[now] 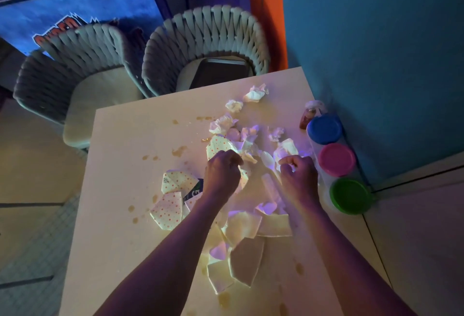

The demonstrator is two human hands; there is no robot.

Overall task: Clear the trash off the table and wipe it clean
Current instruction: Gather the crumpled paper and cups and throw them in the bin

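Gripping crumpled paper trash [247,147] on the table [120,190]: left hand [221,174] and right hand [298,177], fingers curled.

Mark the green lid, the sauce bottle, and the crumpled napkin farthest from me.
green lid [350,195], head view, centre of its top.
sauce bottle [309,115], head view, middle of its body.
farthest crumpled napkin [255,93], head view, middle of the wad.
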